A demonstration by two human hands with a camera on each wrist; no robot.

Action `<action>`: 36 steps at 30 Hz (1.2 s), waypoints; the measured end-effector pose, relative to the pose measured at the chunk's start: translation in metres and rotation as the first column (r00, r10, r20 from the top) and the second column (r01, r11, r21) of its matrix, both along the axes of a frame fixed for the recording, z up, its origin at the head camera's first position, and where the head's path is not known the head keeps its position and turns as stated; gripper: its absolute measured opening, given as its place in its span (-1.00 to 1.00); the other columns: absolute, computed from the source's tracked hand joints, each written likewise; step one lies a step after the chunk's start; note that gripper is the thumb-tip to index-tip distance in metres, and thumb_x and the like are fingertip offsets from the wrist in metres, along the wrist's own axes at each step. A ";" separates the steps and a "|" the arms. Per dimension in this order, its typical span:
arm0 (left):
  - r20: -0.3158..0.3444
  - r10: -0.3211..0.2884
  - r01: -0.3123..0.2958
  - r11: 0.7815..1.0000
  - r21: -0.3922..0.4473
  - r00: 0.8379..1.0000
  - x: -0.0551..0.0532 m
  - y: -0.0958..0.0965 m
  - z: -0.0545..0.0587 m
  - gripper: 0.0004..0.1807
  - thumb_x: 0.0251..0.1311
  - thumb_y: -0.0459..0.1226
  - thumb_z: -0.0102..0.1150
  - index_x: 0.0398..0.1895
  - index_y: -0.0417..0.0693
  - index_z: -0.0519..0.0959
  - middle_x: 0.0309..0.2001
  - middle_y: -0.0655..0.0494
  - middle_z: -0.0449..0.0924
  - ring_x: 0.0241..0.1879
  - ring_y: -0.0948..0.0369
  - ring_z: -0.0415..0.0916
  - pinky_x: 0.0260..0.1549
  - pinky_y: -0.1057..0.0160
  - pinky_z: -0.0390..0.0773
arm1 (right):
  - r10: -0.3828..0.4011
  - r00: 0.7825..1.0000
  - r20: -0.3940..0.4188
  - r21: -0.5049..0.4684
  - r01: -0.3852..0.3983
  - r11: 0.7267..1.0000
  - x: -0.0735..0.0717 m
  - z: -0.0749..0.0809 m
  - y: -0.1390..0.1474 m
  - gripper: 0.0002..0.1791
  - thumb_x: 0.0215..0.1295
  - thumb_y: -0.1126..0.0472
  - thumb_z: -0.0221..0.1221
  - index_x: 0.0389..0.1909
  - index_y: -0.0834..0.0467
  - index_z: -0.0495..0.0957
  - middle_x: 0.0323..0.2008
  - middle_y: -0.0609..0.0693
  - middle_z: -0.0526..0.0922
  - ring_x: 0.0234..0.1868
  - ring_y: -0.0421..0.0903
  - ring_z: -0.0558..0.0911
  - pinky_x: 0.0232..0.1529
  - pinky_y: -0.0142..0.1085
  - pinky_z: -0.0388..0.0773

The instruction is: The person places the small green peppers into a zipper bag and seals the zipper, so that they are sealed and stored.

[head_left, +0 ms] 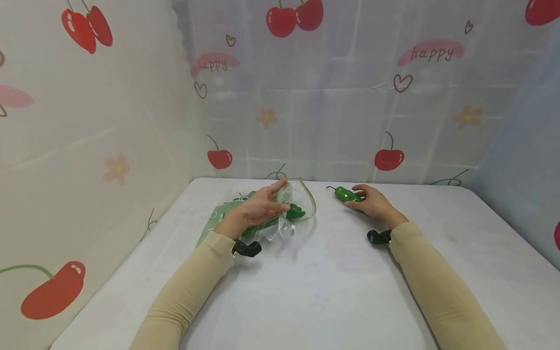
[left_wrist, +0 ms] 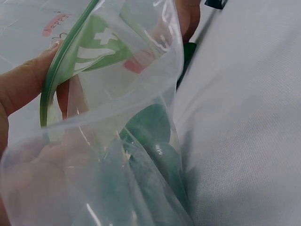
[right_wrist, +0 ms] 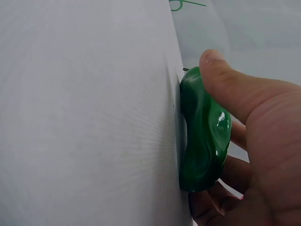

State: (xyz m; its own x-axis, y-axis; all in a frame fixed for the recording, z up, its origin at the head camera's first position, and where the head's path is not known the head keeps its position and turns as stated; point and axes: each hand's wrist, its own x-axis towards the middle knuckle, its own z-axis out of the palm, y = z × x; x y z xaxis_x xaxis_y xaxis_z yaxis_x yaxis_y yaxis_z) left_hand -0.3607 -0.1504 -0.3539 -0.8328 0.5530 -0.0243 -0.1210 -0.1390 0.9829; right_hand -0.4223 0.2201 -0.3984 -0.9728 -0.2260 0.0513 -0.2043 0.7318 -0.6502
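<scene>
My left hand holds the mouth of a clear plastic zip bag with a green printed panel and a green seal strip. In the left wrist view, the thumb lies outside the seal strip and the other fingers show through the plastic. Green peppers lie inside the bag. To the right, a glossy green pepper with a thin curved stem lies on the table. My right hand grips this pepper, its thumb on the near side and the other fingers curled around behind.
A white-covered table carries everything. Its back edge meets a hanging curtain printed with cherries, hearts and flowers. Similar sheets rise at the left and right. Each wrist wears a small black device.
</scene>
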 end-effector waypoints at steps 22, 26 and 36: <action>0.001 0.011 -0.011 1.000 -0.021 1.000 0.000 0.000 0.000 0.04 0.34 -0.63 0.09 0.70 0.27 -0.10 0.70 0.34 -0.23 0.57 0.06 0.07 -0.12 0.41 0.65 | -0.067 0.995 -0.071 0.086 0.073 0.994 0.001 -0.008 0.002 -0.26 0.35 -0.13 0.31 0.40 0.21 0.40 0.17 0.36 0.56 0.10 0.19 0.52 0.22 0.11 0.48; 0.002 0.016 -0.016 1.000 -0.022 1.000 0.000 0.000 -0.001 0.04 0.34 -0.63 0.11 0.70 0.28 -0.09 0.70 0.33 -0.22 0.57 0.05 0.06 -0.12 0.40 0.64 | -0.071 0.995 -0.069 0.094 0.077 0.993 0.002 -0.008 0.002 -0.25 0.37 -0.13 0.30 0.41 0.22 0.40 0.18 0.37 0.55 0.10 0.20 0.51 0.22 0.13 0.47; -0.007 0.020 -0.020 1.000 -0.023 1.000 0.002 0.000 0.000 0.04 0.34 -0.63 0.10 0.70 0.27 -0.10 0.70 0.32 -0.21 0.54 0.02 0.11 -0.17 0.42 0.64 | -0.089 0.996 -0.023 0.068 0.091 0.994 0.007 -0.003 0.001 -0.22 0.41 -0.16 0.24 0.46 0.25 0.37 0.28 0.35 0.48 0.18 0.19 0.44 0.33 0.17 0.40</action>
State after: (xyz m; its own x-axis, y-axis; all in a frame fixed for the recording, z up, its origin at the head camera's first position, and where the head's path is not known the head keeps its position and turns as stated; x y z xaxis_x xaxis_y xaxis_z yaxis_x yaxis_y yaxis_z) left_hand -0.3591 -0.1501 -0.3539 -0.8439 0.5356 -0.0312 -0.1118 -0.1188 0.9866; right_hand -0.4150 0.2212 -0.4014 -0.9882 -0.1413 0.0584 -0.1481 0.7905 -0.5943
